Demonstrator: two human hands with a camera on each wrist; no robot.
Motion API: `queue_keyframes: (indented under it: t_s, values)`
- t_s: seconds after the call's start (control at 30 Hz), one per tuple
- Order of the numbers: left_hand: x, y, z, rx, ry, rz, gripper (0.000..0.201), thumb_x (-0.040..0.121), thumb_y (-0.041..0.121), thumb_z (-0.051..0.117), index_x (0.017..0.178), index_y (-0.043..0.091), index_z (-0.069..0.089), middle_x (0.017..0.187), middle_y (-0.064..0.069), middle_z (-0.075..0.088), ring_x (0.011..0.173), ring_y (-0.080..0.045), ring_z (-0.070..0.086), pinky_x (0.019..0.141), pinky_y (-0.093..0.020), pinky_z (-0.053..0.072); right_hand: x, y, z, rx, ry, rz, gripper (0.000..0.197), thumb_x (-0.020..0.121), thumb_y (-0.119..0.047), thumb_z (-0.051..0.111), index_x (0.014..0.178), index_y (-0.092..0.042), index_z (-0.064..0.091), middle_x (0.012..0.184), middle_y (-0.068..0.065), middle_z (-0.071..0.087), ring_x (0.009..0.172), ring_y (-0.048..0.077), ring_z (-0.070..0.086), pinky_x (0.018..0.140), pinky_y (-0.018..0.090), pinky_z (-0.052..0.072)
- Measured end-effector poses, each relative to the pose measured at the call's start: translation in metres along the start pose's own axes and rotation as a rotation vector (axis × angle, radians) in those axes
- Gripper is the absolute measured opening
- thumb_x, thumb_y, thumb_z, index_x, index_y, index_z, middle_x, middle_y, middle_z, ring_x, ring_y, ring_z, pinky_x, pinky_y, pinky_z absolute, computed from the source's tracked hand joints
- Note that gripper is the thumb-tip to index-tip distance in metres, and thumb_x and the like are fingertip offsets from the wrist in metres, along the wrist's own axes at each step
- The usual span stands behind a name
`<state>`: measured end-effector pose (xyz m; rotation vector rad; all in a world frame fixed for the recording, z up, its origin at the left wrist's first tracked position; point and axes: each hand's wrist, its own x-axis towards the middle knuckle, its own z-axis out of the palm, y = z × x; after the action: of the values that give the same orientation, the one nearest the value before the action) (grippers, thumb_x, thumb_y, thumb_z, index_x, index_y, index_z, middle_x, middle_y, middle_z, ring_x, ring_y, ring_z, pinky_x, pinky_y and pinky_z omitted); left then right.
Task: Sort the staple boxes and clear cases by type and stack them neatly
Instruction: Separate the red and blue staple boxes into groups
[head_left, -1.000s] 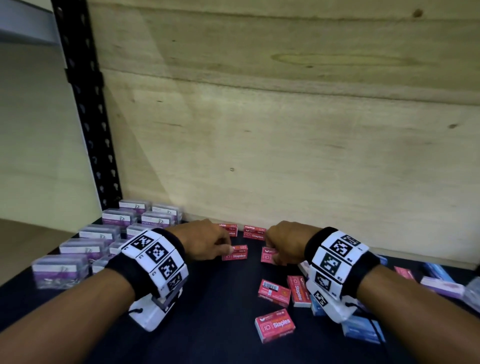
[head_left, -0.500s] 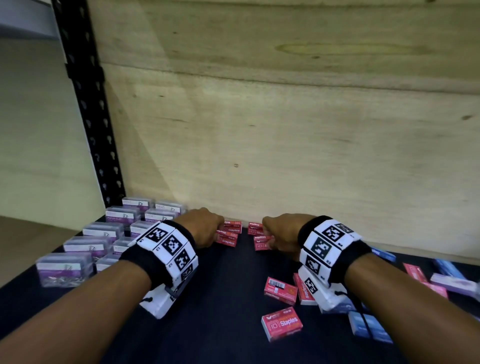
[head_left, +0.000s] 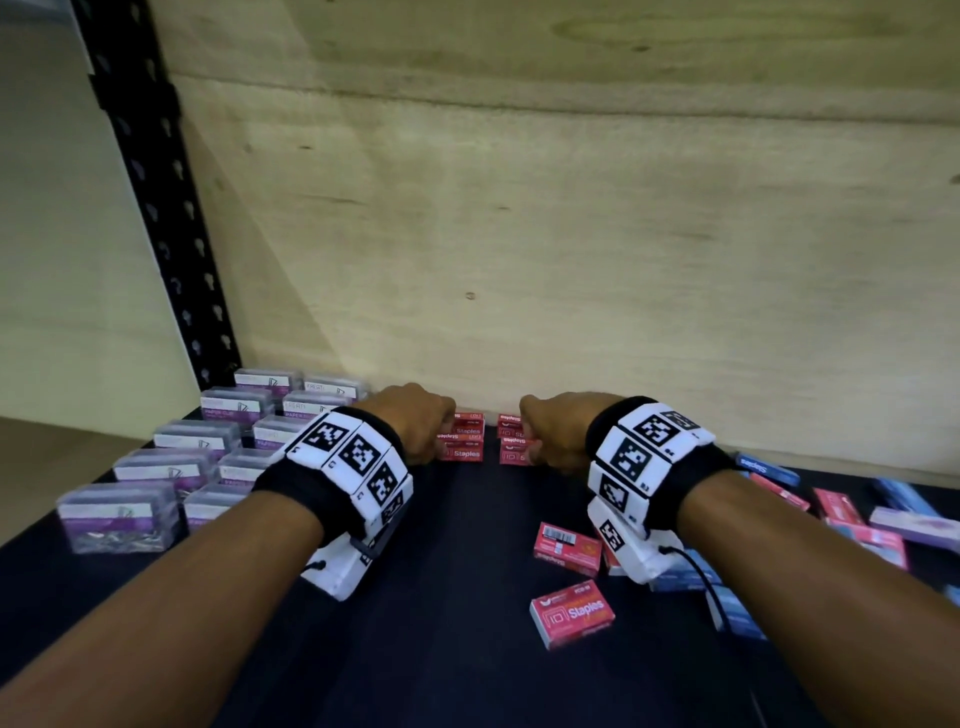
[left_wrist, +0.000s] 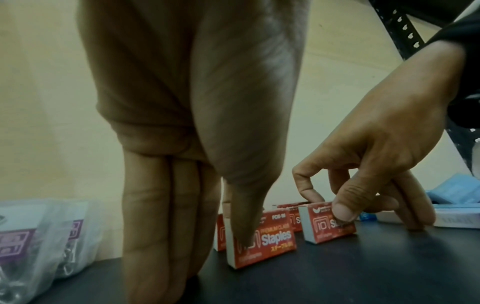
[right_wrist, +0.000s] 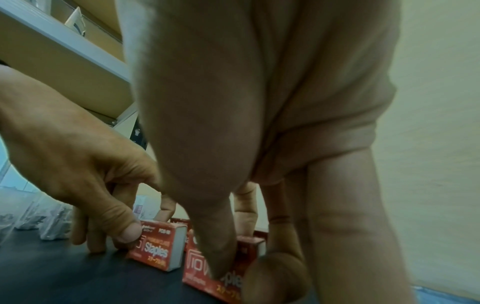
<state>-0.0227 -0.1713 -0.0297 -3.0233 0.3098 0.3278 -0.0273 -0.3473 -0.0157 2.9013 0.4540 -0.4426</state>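
Two short rows of red staple boxes stand on edge at the plywood back wall. My left hand (head_left: 436, 441) pinches the front box of the left row (left_wrist: 262, 244), thumb on its printed face and fingers behind it. My right hand (head_left: 530, 447) pinches the front box of the right row (right_wrist: 205, 275) the same way, and its box (left_wrist: 327, 224) also shows in the left wrist view. Both boxes touch the black shelf mat (head_left: 457, 597). Clear cases (head_left: 171, 467) with purple labels stand in rows at the left.
Loose red boxes (head_left: 571, 616) lie on the mat near my right wrist, another (head_left: 566, 548) just behind. Blue boxes (head_left: 737, 613) and pink ones (head_left: 836, 506) are scattered at the right. A black perforated upright (head_left: 156, 208) rises at the back left.
Both hands have carried their red boxes from mid-mat back to the wall. The boxes now stand against the red boxes there.
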Motion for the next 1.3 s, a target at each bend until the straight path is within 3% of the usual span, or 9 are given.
queue_keyframes:
  t_s: [0.37, 0.53, 0.73, 0.87, 0.93, 1.0, 1.07, 1.17, 1.3]
  values:
    - [0.004, 0.008, 0.001, 0.008, 0.021, 0.001, 0.036, 0.095, 0.025, 0.06, 0.129, 0.021, 0.049, 0.12, -0.007, 0.058, 0.105, -0.026, 0.057, 0.085, -0.036, 0.047, 0.007, -0.001, 0.003, -0.049, 0.003, 0.018, 0.039, 0.1, -0.028, 0.054, 0.131, -0.01, 0.041, 0.12, 0.01, 0.06, 0.098, 0.026, 0.057, 0.075, 0.034, 0.043]
    - [0.006, 0.011, 0.002, 0.023, 0.031, 0.009, 0.038, 0.096, 0.025, 0.059, 0.131, 0.019, 0.047, 0.118, -0.009, 0.058, 0.103, -0.026, 0.058, 0.083, -0.035, 0.047, 0.007, 0.001, 0.002, -0.043, 0.0, -0.002, 0.039, 0.1, -0.034, 0.053, 0.13, -0.012, 0.041, 0.12, 0.008, 0.06, 0.092, 0.022, 0.051, 0.078, 0.034, 0.044]
    - [0.006, 0.011, 0.002, 0.025, 0.029, 0.005, 0.04, 0.096, 0.027, 0.059, 0.132, 0.017, 0.045, 0.12, -0.01, 0.058, 0.105, -0.026, 0.058, 0.082, -0.034, 0.046, 0.01, 0.001, 0.004, -0.019, 0.009, 0.017, 0.044, 0.097, -0.039, 0.057, 0.129, -0.013, 0.04, 0.109, 0.007, 0.059, 0.096, 0.025, 0.056, 0.081, 0.036, 0.048]
    - [0.002, 0.006, 0.004, -0.024, 0.032, -0.017, 0.051, 0.093, 0.036, 0.063, 0.13, 0.011, 0.038, 0.12, -0.011, 0.058, 0.105, -0.028, 0.058, 0.088, -0.038, 0.05, 0.006, 0.005, 0.004, 0.06, 0.02, 0.027, 0.059, 0.089, -0.044, 0.067, 0.126, -0.016, 0.03, 0.1, 0.006, 0.062, 0.078, 0.023, 0.061, 0.079, 0.041, 0.055]
    - [-0.002, 0.003, 0.005, -0.055, 0.024, -0.02, 0.053, 0.092, 0.039, 0.063, 0.128, 0.012, 0.035, 0.116, -0.01, 0.06, 0.103, -0.028, 0.059, 0.089, -0.04, 0.051, 0.002, 0.009, 0.003, 0.097, 0.005, 0.015, 0.054, 0.091, -0.037, 0.067, 0.12, -0.017, 0.026, 0.089, 0.005, 0.062, 0.06, 0.018, 0.056, 0.068, 0.037, 0.054]
    - [-0.008, 0.0, 0.006, -0.073, 0.019, -0.015, 0.053, 0.092, 0.042, 0.062, 0.125, 0.014, 0.033, 0.111, -0.008, 0.06, 0.099, -0.027, 0.06, 0.089, -0.041, 0.05, -0.003, 0.014, 0.002, 0.134, -0.015, -0.007, 0.048, 0.093, -0.03, 0.066, 0.112, -0.019, 0.023, 0.08, 0.003, 0.058, 0.058, 0.016, 0.055, 0.064, 0.035, 0.052]
    - [-0.014, -0.002, 0.008, -0.088, 0.005, -0.008, 0.052, 0.091, 0.045, 0.061, 0.123, 0.017, 0.03, 0.102, -0.004, 0.059, 0.095, -0.025, 0.059, 0.087, -0.04, 0.049, -0.006, 0.021, 0.003, 0.196, -0.024, -0.029, 0.04, 0.093, -0.026, 0.065, 0.11, -0.02, 0.028, 0.082, 0.003, 0.059, 0.06, 0.017, 0.06, 0.071, 0.039, 0.057]
    - [-0.022, 0.0, 0.011, -0.151, -0.042, -0.016, 0.056, 0.089, 0.051, 0.061, 0.122, 0.02, 0.028, 0.099, -0.003, 0.057, 0.096, -0.025, 0.059, 0.092, -0.043, 0.049, -0.016, 0.032, 0.007, 0.279, -0.036, -0.027, 0.025, 0.093, -0.028, 0.064, 0.106, -0.024, 0.042, 0.077, -0.002, 0.063, 0.06, 0.015, 0.063, 0.072, 0.032, 0.054]
    - [-0.034, 0.002, 0.003, -0.228, -0.082, -0.048, 0.06, 0.084, 0.058, 0.063, 0.117, 0.024, 0.026, 0.096, 0.0, 0.056, 0.097, -0.024, 0.06, 0.093, -0.043, 0.049, -0.041, 0.05, 0.009, 0.362, -0.085, -0.042, 0.025, 0.085, -0.038, 0.073, 0.104, -0.029, 0.058, 0.086, -0.006, 0.067, 0.077, 0.014, 0.064, 0.084, 0.031, 0.051]
